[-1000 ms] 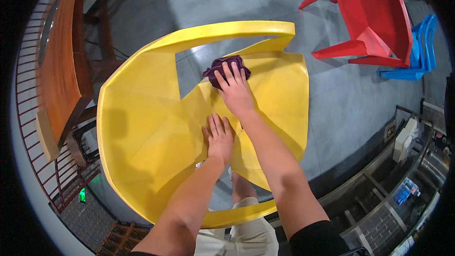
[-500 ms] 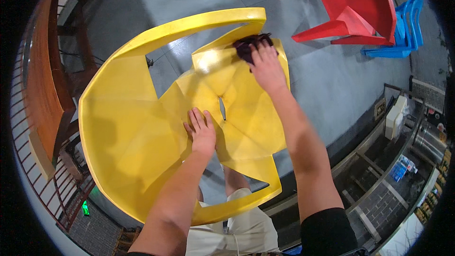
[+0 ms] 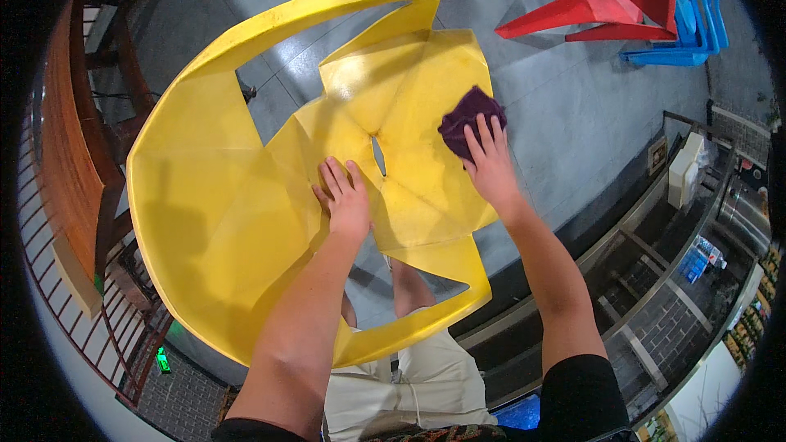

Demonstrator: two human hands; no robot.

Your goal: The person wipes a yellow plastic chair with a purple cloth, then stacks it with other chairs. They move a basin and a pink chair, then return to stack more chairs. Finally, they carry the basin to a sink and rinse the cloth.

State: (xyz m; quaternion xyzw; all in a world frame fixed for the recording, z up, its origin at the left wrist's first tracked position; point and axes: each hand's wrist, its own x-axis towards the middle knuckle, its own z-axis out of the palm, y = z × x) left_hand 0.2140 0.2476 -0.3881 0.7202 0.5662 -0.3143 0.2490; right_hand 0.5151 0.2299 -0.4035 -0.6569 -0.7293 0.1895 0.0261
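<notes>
A yellow plastic armchair [image 3: 221, 254] stands in front of me, its faceted seat to the right and its curved back to the left. Under the fingers of my right hand [image 3: 493, 168] a dark purple cloth [image 3: 471, 127] is pressed against the right edge of the seat, partly overhanging it. My left hand [image 3: 347, 205] lies flat with fingers spread where the seat meets the backrest, left of the slot in the seat's middle. No object is in the left hand.
A red plastic chair [image 3: 598, 0] and blue plastic chairs [image 3: 700, 16] stand at the far right. On the left is a brown wooden piece of furniture [image 3: 74, 147] beside a metal railing. Metal shelving [image 3: 639, 254] with a white box [image 3: 686, 168] runs along the right.
My right hand has moved the cloth from the seat's far corner nearer and to the right edge. The left hand stays on the chair; the whole view has shifted slightly.
</notes>
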